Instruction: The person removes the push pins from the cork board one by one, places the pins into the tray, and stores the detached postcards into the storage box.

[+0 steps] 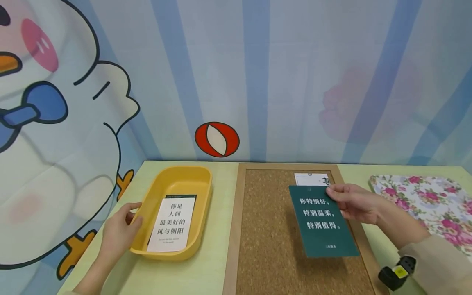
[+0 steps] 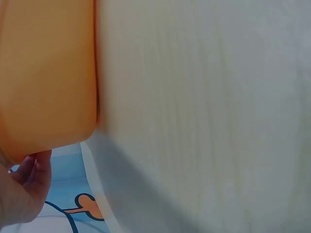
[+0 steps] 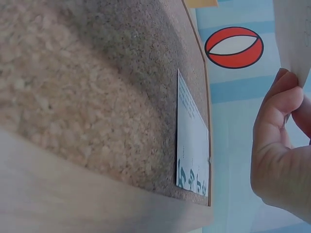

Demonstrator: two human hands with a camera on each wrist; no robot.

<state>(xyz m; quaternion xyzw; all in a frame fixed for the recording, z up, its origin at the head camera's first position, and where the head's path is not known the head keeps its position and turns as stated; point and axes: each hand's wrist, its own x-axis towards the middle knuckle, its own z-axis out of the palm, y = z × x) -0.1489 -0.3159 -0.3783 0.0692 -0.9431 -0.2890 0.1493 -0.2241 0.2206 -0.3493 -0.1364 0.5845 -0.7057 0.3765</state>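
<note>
Well, curled hands (image 1: 119,230) (image 1: 355,203) on tray (image 1: 189,180), card (image 1: 323,235)

Right sleeve (image 1: 436,264), toward tabletop's (image 1: 223,180) right edge: plain beige, soft folds. Wrist unit (image 1: 391,279) by the cuff: black, chunky, rounded corners, bright yellow patch (image 1: 400,271) on top; any marking too small to read. Left sleeve (image 1: 69,293), tabletop's left-edge side: only a pale sliver shows.
</note>
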